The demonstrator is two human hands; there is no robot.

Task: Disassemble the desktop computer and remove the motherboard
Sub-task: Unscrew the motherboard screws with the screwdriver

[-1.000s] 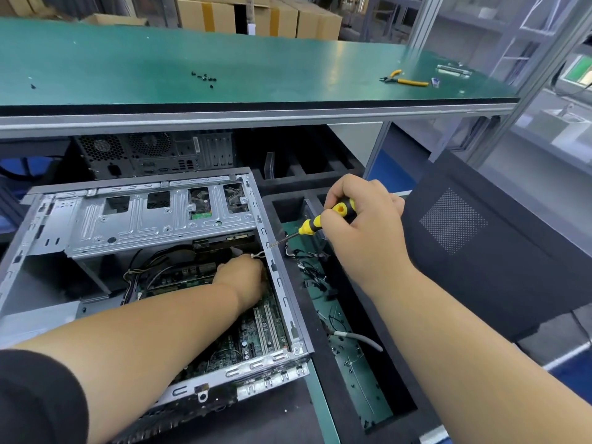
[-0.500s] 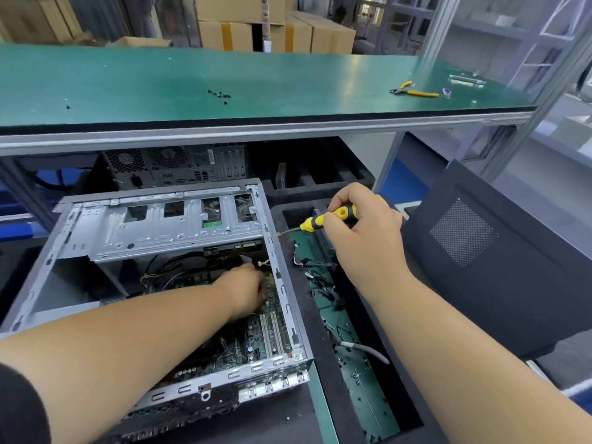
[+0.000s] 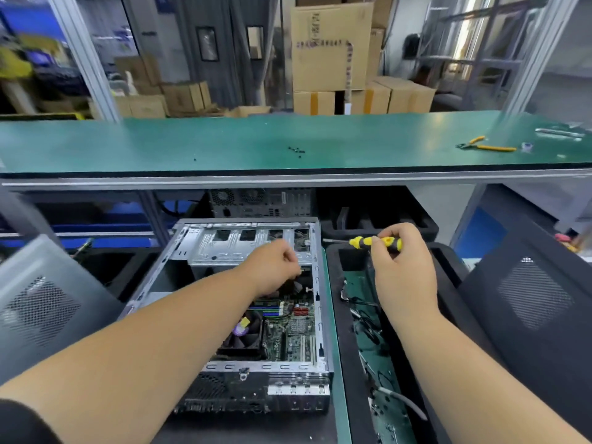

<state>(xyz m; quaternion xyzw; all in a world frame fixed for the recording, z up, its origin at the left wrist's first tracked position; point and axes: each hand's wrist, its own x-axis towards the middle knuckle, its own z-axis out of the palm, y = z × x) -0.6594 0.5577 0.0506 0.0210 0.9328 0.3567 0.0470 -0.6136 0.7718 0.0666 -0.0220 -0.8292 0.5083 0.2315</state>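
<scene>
The desktop computer (image 3: 256,315) lies on its side, open face up, on a low surface below the front edge of the green counter (image 3: 224,142). Inside its silver chassis, the motherboard (image 3: 296,331) sits in the near right portion, with a black cooler fan (image 3: 243,334) just beside it on the left. A perforated metal drive bracket (image 3: 243,245) spans the far end of the chassis.

The left hand (image 3: 275,267) reaches into the case at the near edge of the bracket, fingers curled inward; what they hold, if anything, cannot be determined. The right hand (image 3: 397,267) hovers to the right of the case, above a black foam tray (image 3: 339,315). Its fingers pinch the yellow-and-black screwdriver (image 3: 374,242), which lies roughly horizontal with the shaft pointing left toward the chassis.

The tray holds green circuit boards (image 3: 381,373), loose wires and a grey cable (image 3: 403,402). Dark perforated side panels stand at the far left (image 3: 41,309) and far right (image 3: 531,296).

On the counter, a small cluster of black screws (image 3: 296,151) lies near the centre, and yellow-handled pliers (image 3: 487,145) lie well apart toward the right end. A second computer's rear face (image 3: 259,203) shows under the counter. Cardboard boxes (image 3: 330,52) are stacked beyond it.
</scene>
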